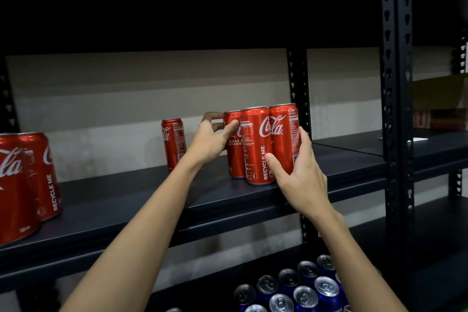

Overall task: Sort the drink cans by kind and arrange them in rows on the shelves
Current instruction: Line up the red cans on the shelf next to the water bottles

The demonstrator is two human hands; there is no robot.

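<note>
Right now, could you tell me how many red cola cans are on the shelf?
6: two at the far left, one alone mid-shelf, three clustered between the hands. More may hide behind.

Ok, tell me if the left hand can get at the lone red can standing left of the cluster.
Probably yes. The lone red can stands apart on the shelf, with bare shelf in front. The left hand is just beside it, but must first let go of the cluster's leftmost can.

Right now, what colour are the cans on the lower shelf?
Blue, with silver tops, seen in the head view.
</note>
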